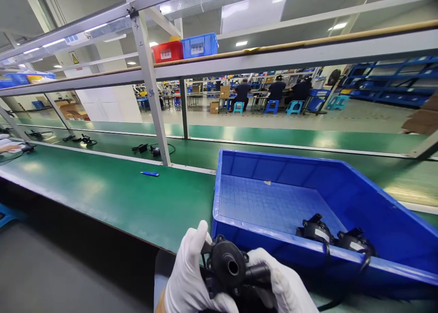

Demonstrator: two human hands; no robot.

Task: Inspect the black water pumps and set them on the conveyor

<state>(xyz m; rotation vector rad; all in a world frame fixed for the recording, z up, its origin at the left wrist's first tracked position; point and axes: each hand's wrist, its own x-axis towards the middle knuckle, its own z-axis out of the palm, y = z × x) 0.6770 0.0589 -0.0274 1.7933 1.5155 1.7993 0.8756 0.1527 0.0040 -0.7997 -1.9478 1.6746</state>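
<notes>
Both of my hands wear white gloves and grip one small black pump with a round port, held low in front of the bench edge. My left hand wraps around its left side. My right hand closes on its right side near the tube outlet. Just beyond them stands a large blue bin on the green bench, with two more black pumps and their cables lying in its near right corner.
The green bench runs left, with a blue pen-like item, black cabled parts and a metal frame post. Red and blue bins sit on the shelf above. Seated people work far behind. Another person's hand rests at far left.
</notes>
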